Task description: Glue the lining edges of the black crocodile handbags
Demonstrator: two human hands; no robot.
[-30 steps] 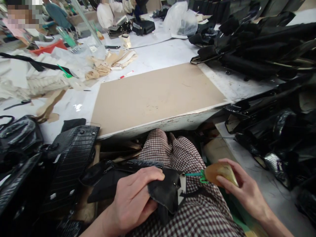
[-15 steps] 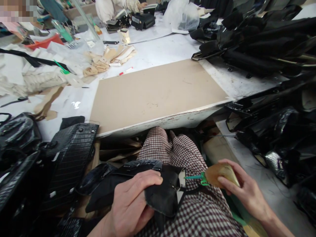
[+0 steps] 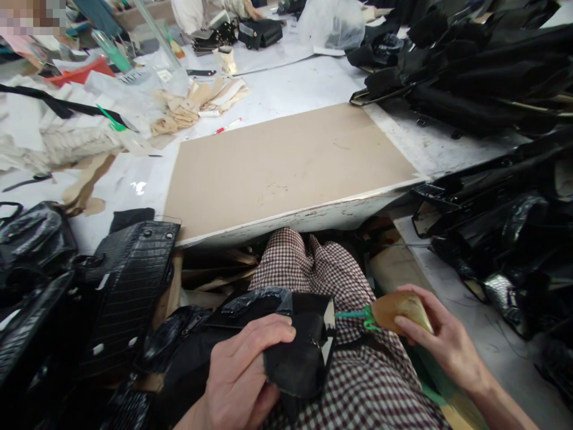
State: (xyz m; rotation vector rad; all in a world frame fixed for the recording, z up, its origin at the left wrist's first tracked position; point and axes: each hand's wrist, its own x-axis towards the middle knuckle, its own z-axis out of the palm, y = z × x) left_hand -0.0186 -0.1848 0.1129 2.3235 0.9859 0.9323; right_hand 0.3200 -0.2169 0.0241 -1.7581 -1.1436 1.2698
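On my lap lies a black bag piece (image 3: 298, 355), its folded end towards the right, with a pale inner edge showing. My left hand (image 3: 246, 367) grips it, thumb beneath and fingers across the top. In my right hand (image 3: 441, 334) is an amber squeeze bottle (image 3: 398, 310) with a green nozzle, held on its side and pointing left. The nozzle tip is at the pale edge of the bag piece; whether it touches, I cannot tell. Checked cloth (image 3: 358, 382) covers my legs underneath.
A beige board (image 3: 286, 170) lies on the white table ahead. Black crocodile-patterned bags (image 3: 134, 286) are stacked at left. Black bag parts (image 3: 483, 77) are heaped at right. Tan scraps (image 3: 192, 107), a red-and-white pen (image 3: 228, 125) and a clear plastic bag (image 3: 333, 27) lie farther back.
The black bag piece and my left hand have shifted slightly, exposing more of the piece at left. The bottle stays in my right hand, its nozzle a little higher at the edge.
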